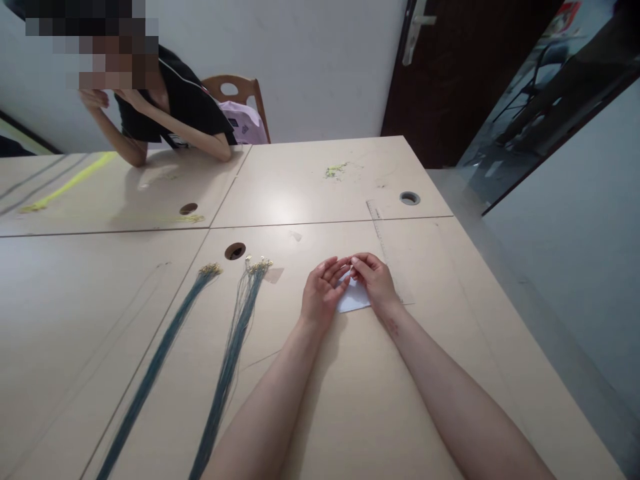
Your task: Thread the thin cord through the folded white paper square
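Observation:
My left hand [323, 293] is palm up over the table, its fingers loosely curled and its thumb apart from them. Its fingertips meet those of my right hand [375, 277], which is closed in a pinch. Whatever sits in that pinch is too small to make out. Beneath both hands lies a piece of white paper [354, 298], partly covered by them. A clear ruler [377, 227] extends from behind the right hand toward the far tabletop. To the left lie two bundles of blue-green cords, the nearer bundle [233, 353] and the farther bundle [165, 357], with gold-coloured metal ends.
Opposite on the left, a person [175, 107] leans elbows on the joined tables [280, 180]. Yellow cords [75, 180] lie before them. Small yellow-green scraps [335, 171] are across the table. Round cable holes [235, 251] pierce the tabletops. A dark door [450, 80] stands behind.

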`<state>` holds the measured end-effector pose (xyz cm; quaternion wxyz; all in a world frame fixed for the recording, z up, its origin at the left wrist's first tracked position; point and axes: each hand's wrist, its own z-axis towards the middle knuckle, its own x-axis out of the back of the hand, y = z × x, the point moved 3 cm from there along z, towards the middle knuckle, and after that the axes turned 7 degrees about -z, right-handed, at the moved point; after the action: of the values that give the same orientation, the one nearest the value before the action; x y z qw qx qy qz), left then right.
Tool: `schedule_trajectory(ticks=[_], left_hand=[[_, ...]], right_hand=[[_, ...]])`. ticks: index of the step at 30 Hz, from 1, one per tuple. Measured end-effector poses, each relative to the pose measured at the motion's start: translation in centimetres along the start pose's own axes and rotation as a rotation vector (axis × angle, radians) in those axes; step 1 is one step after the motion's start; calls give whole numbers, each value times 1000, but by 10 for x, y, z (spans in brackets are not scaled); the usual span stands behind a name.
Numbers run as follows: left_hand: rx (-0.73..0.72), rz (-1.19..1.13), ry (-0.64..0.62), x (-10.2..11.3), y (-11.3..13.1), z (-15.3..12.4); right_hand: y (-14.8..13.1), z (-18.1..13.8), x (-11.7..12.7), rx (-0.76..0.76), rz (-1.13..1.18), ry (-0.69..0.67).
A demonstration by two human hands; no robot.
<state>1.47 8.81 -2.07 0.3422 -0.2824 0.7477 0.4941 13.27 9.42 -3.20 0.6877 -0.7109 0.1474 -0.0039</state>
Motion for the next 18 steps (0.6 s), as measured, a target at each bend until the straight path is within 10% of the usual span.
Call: schedule_trajectory(ticks=[18], left_hand=[[-31,22,-17,3,-4,2]], right_hand=[[0,1,-1,-7,31,5]])
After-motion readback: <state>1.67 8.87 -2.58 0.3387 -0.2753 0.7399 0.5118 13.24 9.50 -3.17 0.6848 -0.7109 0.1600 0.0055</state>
